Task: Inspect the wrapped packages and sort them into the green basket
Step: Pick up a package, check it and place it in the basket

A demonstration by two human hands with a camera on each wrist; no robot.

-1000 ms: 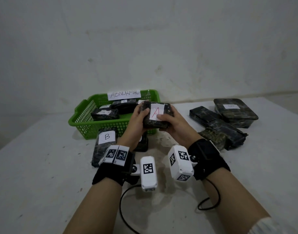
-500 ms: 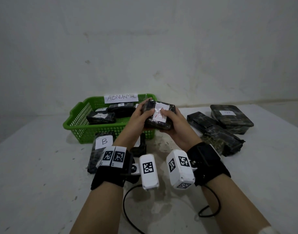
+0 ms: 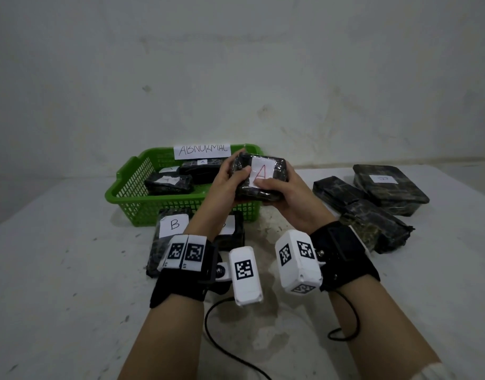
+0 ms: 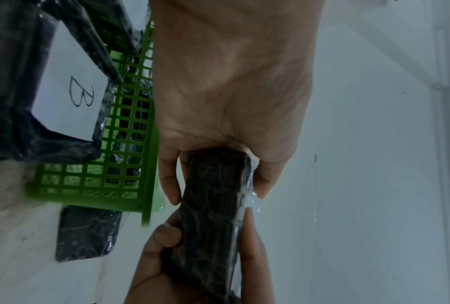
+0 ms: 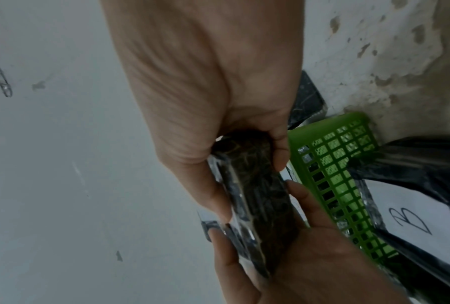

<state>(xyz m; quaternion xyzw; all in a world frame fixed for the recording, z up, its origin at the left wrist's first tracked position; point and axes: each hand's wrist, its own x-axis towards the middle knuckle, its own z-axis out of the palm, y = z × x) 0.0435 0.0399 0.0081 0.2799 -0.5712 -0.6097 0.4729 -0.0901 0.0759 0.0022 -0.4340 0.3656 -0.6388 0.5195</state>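
Pale, stained desk [image 3: 71, 270] and a blotchy white wall are all that is seen behind the action. Front and centre, a dark wrapped package [image 3: 259, 179] with a red "A" on its white label is held up over the near right corner of the green basket [image 3: 131, 185]. It is gripped at its left end by the left hand [image 3: 225, 185], thumb curled over the top, and at its right end by the right hand [image 3: 279, 196], thumb pressed on the label's lower edge. From the wrist views, fingers are seen wrapped beneath it.

Inside the basket, tagged "ABNORMAL" [image 3: 202, 151], at least three packages [image 3: 168, 183] are already lodged, so sorting is judged to be well under way. Just near of the basket, a package labelled "B" [image 3: 171, 237] is laid on the desk, with another [image 3: 233, 229] beside it. Well apart on the right, three more [image 3: 389, 187] are waiting.

Much is obscured: the label of the package beside "B" is covered by the left forearm, the right-hand stack's label is too faint to be read, and no defect can be made out on the held wrapping.
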